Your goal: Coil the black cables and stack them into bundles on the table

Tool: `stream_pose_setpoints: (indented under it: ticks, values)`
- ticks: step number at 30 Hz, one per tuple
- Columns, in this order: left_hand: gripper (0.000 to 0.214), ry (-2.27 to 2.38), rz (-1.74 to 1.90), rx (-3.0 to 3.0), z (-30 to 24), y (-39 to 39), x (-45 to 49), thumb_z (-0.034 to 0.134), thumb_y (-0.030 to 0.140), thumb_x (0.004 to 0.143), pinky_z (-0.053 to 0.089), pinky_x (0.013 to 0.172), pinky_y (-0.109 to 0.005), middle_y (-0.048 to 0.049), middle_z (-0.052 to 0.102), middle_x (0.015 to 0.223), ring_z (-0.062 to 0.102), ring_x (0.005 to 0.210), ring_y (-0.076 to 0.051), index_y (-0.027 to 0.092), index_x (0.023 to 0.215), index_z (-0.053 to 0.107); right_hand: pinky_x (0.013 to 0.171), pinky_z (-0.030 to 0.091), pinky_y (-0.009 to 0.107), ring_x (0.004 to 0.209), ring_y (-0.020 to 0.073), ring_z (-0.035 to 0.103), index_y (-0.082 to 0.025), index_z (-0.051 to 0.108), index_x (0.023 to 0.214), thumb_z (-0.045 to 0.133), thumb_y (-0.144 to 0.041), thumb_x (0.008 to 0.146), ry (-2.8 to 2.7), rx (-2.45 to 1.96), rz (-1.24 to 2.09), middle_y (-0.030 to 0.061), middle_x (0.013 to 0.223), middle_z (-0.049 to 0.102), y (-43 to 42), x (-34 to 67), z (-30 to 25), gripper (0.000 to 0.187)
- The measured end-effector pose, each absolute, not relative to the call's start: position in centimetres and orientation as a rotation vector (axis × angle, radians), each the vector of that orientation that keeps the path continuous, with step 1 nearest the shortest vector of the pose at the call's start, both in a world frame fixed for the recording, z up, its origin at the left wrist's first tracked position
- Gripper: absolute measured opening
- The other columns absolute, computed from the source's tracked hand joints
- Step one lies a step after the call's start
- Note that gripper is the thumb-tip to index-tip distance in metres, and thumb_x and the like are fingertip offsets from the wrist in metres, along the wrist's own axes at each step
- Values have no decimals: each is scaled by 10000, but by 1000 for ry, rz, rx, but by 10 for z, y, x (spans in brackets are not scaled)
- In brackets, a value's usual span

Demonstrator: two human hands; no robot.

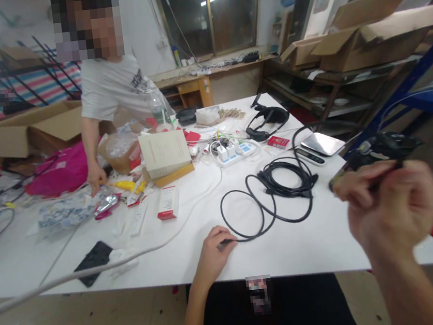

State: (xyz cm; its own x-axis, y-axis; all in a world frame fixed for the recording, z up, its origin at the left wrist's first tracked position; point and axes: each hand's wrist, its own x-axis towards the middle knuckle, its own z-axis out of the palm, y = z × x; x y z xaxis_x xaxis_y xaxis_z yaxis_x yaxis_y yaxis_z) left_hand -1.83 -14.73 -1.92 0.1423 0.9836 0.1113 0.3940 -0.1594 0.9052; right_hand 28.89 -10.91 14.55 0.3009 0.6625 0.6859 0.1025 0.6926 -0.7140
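A coil of black cable (pixel 287 178) lies on the white table in front of me, and a loose loop of it runs toward the near edge. My left hand (pixel 214 250) rests at that edge, its fingers closed on the dark end of the cable. Raised at the right and close to the camera, my right hand (pixel 397 209) is blurred and closed, with something dark between its fingers that I cannot make out. Behind it shows a blurred dark object (pixel 388 144) of unclear kind.
A power strip (pixel 233 155) with chargers, a black headset (pixel 268 121), a silver tablet-like device (pixel 323 145) and a red-and-white box (pixel 167 203) lie on the table (pixel 165 265). A grey cable (pixel 141 253) crosses the left side. Another person (pixel 114 90) reaches among bags and boxes.
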Motion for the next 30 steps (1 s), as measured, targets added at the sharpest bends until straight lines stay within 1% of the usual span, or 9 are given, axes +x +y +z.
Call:
stream_pose_setpoints:
  ticks: [2,5,7,11,14,16,21,25,30]
  values:
    - [61,1326,1005,1667,-18,-148,-18,762,267,946,551,984,-376,-70,721,1051,701,1047,-232,231,956,810,594,378,308,615,129,492,-212,599,924,443,-344,1136,-1415,-910,351,-1,723,529,-111,273,115,294]
    - [37,1322,1014,1670,-16,-148,-18,761,242,939,545,992,-380,-71,726,1068,699,1063,-237,224,947,793,749,470,317,818,154,596,-200,606,978,471,-235,1116,-1906,-926,394,36,875,641,-116,249,59,197]
    - [35,1332,1012,1685,-15,-148,-18,760,244,939,542,982,-381,-70,724,1065,696,1059,-239,224,936,789,813,476,342,923,184,603,-199,637,1081,504,-219,1102,-2123,-912,339,67,997,680,-121,235,22,136]
    - [113,1344,1020,1748,-14,-149,-18,695,291,997,543,922,-367,-72,688,1010,679,1004,-227,214,937,754,841,467,370,941,202,562,-189,654,1076,534,-240,1091,-2306,-971,252,76,1016,641,-131,218,-23,131]
    - [119,1356,1097,1780,-14,-149,-20,644,310,1036,546,935,-362,-74,669,1027,664,1011,-215,209,1000,697,849,475,389,982,224,560,-184,642,1118,558,-263,1081,-2327,-1043,269,94,1070,630,-134,215,-30,121]
    - [139,1412,1182,1761,-16,-149,-22,643,319,1042,544,1011,-377,-87,664,1142,657,1101,-217,222,1140,658,848,492,399,1008,239,570,-175,626,1181,563,-268,1077,-2314,-1059,273,108,1107,634,-133,216,-29,153]
    - [642,1487,1190,1893,-23,-149,-23,668,343,1032,451,1238,-514,-147,448,1629,443,1538,-305,322,1621,412,913,535,453,1090,273,583,-165,613,1319,583,-265,1063,-2329,-1062,208,147,1185,632,-130,216,-29,276]
    - [712,1502,997,2038,-25,-150,-20,664,382,1036,375,1303,-579,-104,289,1753,326,1629,-333,410,1680,361,1013,536,520,1223,304,562,-225,675,1298,605,-189,1035,-2300,-1061,139,157,1323,598,-128,217,-33,275]
    - [719,1562,991,2036,-28,-150,-19,667,401,1036,392,1296,-574,-92,235,1771,304,1644,-336,437,1682,352,1003,576,463,1229,269,575,-237,708,1263,591,-132,1025,-2190,-1016,187,146,1377,582,-124,220,-39,285]
